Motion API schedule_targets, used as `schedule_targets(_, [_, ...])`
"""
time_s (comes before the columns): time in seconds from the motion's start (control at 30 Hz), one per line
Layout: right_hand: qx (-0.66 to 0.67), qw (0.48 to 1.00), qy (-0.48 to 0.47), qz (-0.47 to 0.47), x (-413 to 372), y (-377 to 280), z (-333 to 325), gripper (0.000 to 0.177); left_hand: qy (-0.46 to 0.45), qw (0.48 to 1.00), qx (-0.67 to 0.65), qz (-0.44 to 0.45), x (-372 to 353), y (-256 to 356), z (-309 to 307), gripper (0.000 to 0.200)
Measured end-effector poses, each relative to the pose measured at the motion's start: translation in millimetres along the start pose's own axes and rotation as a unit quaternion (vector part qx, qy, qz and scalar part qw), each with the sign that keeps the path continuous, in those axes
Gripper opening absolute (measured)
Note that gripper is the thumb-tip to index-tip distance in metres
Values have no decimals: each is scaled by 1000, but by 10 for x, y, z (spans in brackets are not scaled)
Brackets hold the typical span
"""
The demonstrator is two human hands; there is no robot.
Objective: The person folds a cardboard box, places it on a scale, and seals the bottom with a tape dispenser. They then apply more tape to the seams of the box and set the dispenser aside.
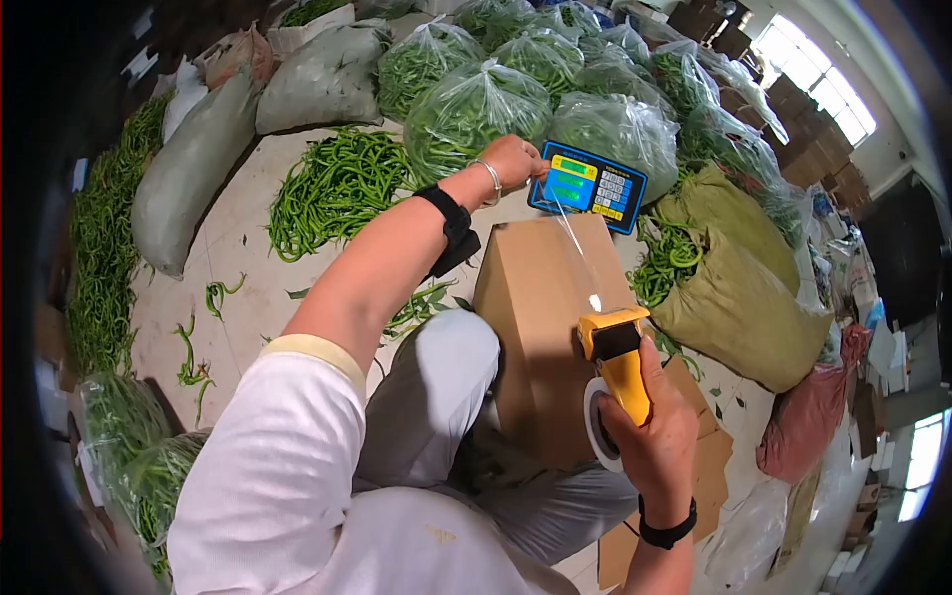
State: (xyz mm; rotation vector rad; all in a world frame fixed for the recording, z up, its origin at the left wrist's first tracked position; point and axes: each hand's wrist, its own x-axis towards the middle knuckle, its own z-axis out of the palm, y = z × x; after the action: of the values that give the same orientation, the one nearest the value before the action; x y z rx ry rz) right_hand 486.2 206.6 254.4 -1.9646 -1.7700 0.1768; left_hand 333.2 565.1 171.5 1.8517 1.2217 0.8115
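My right hand [659, 426] is wrapped round a yellow tape dispenser [625, 372] with a roll of tape [599, 421] on its side. From its head a strip of clear tape [577, 243] stretches up over the cardboard box [545, 307] towards my left hand [511, 164]. The fingers of my left hand are pinched at the strip's far end, in front of the scale's display. The closed box stands between my knees. Just beyond it is the blue digital scale display [587, 186] with green readouts and a keypad.
A pile of green chili peppers [337, 188] lies on the floor left of the box. Clear bags of peppers [476, 114] stand behind the display. A greenish sack [744, 288] lies to the right, a pale sack [188, 178] to the left. Flattened cardboard [709, 456] lies by my right arm.
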Motion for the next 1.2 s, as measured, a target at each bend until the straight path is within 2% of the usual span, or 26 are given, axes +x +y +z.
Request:
schedule_targets(0.03, [14,1000,6,-1,94,25,55,66,-22,1000,-9,-5,87,-32,-22,17])
schedule_targets(0.07, [13,1000,-2,-2,157,29,79,66,-1,999,-39,-30,208,-164,33,17])
schedule_targets(0.17, [-30,996,-68,56,301,-11,129,68,-10,998,-53,-23,494,-486,95,18])
schedule_targets(0.23, [-16,999,-18,26,330,42,201,69,-2,999,-46,-25,523,-475,122,21])
schedule_targets(0.33, [-4,997,-18,72,348,41,219,68,-14,999,-43,-3,543,-411,257,25])
schedule_targets(0.5, [-21,996,-26,87,352,89,247,68,-55,998,11,16,539,-656,495,25])
schedule_targets(0.57, [-45,995,-36,79,370,104,268,68,-61,997,-37,-37,491,-702,515,24])
schedule_targets(0.7, [-37,997,-25,71,415,158,328,67,-69,993,-53,-78,529,-737,512,22])
schedule_targets(0.77, [-42,998,-9,53,419,176,334,67,-77,992,-62,-77,552,-812,550,23])
schedule_targets(0.83, [-28,996,-36,79,442,153,299,68,-102,989,-66,-86,520,-813,576,27])
schedule_targets(0.9, [-27,996,-30,73,429,195,314,68,-110,987,-74,-90,492,-821,667,22])
schedule_targets(0.97, [-24,997,-23,65,422,206,301,68,-145,987,-11,-68,478,-898,731,23])
schedule_targets(1.0, [-39,995,-40,81,423,179,280,69,-154,985,-28,-72,478,-1018,813,23])
schedule_targets(1.2, [-40,994,-44,88,397,205,284,69,-141,982,-33,-125,435,-937,785,22])
